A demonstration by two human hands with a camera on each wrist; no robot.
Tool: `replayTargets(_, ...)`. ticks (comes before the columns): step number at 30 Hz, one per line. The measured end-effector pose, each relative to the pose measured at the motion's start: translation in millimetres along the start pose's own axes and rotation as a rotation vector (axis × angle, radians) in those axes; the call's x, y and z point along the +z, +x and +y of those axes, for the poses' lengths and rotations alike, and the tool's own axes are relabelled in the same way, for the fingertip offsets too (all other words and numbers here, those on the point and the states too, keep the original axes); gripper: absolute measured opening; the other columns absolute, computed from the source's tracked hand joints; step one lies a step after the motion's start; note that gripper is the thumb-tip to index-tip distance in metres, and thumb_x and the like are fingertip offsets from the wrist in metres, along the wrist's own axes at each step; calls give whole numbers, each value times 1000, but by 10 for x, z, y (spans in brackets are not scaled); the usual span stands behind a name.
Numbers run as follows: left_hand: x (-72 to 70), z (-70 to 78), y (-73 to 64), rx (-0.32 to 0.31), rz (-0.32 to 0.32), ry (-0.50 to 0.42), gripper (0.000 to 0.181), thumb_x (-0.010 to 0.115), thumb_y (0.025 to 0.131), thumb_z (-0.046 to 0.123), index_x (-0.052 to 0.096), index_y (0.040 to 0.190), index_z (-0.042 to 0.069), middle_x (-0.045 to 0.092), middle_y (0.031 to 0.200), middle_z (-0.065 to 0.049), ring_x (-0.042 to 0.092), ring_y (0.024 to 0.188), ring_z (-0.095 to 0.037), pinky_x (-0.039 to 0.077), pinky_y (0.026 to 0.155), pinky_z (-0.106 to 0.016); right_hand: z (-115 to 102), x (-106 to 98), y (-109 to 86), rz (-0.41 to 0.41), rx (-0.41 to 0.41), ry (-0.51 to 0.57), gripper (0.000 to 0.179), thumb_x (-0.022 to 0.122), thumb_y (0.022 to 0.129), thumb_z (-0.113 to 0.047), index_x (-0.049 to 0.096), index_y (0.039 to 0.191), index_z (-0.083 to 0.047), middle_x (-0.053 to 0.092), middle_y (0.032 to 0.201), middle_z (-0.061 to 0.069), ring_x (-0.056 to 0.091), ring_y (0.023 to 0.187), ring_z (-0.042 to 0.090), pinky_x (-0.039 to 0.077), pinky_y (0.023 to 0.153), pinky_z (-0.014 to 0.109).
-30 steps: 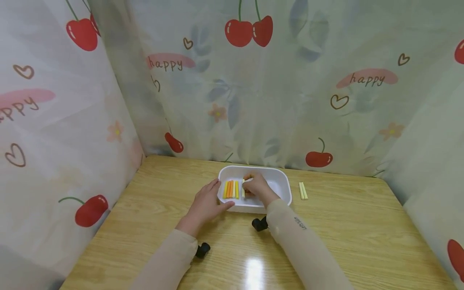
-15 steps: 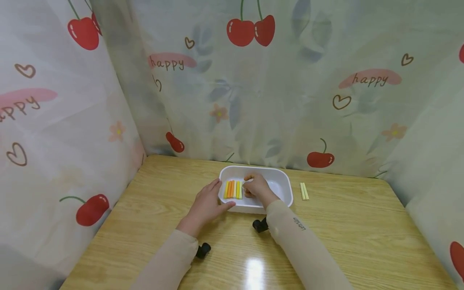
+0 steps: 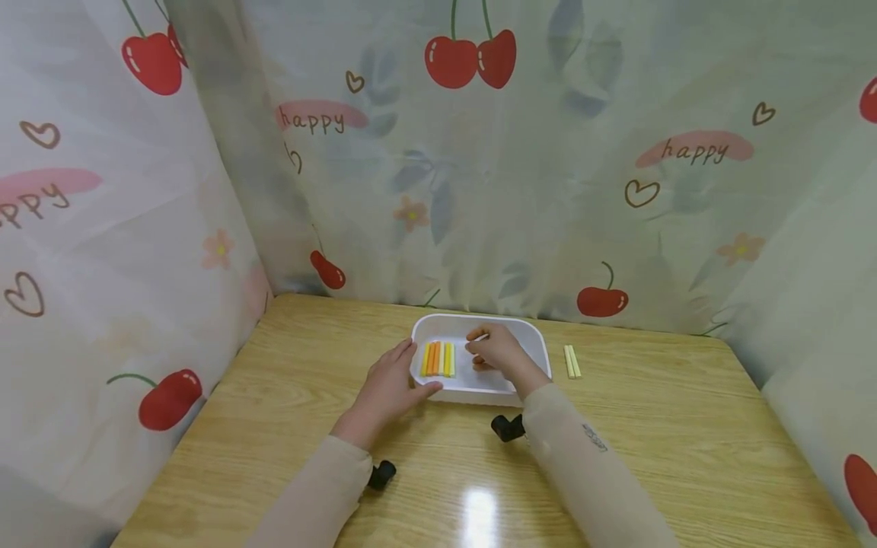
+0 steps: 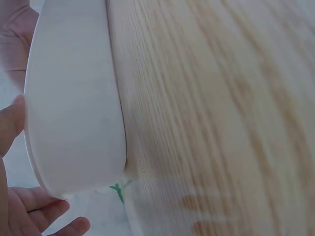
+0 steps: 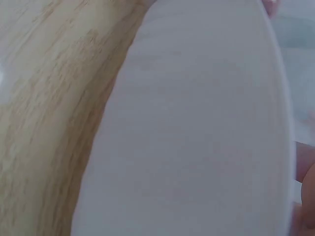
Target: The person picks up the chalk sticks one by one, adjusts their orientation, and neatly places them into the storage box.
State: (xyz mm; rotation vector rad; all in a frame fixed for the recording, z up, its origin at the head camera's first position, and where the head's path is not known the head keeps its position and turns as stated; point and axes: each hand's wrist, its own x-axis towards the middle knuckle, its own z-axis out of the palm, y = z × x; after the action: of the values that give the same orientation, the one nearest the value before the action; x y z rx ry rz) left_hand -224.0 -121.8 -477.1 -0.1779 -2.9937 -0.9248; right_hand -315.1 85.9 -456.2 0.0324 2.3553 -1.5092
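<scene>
A white rectangular tray (image 3: pixel 464 392) with rounded corners stands on the wooden table. Side by side in its left half lies a row of several slim chalk-like sticks (image 3: pixel 438 358), yellow, orange and whitish. My left hand (image 3: pixel 389 384) spans the tray's near left corner; its fingers lie extended along the left end and its thumb touches the near rim. Over the middle of the tray is my right hand (image 3: pixel 499 352), fingers loosely bent, with nothing visible between them. The tray's outer wall (image 4: pixel 78 98) fills much of the left wrist view and hides the sticks there.
Two pale sticks (image 3: pixel 572 361) lie on the table (image 3: pixel 651 426) just right of the tray. A patterned curtain (image 3: pixel 534 175) hangs close behind the tray and along both sides of the table.
My right hand has set a whitish stick down at the right end of the row, let it go and drawn back to the right. My left hand has stayed at the tray.
</scene>
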Motion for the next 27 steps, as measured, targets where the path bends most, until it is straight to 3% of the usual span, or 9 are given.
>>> replayTargets(12,4,7,5,-26,-11,-11,97,72,85,59,32,157,8,26,164,-7,26,149,-32,23,119,-52,-76,-281,-318,-49,-106,-68,34,61,99,-11,59,128,6,64,115,21,63,80,24,60,73,34)
replayTargets(19,5,-3,4,-30,-12,-17,96,72,85,58,32,157,9,26,164,-7,25,149,-32,23,119,-52,-57,-471,-483,-48,-141,-78,34,59,101,-13,57,129,6,61,121,25,64,100,42,60,76,35)
replayTargets(27,5,-1,2,-28,-16,-13,96,72,85,59,31,157,9,26,164,-7,25,149,-32,24,119,-52,-9,-726,-641,-41,-186,-80,37,57,102,-15,54,133,5,56,123,23,62,107,44,59,83,36)
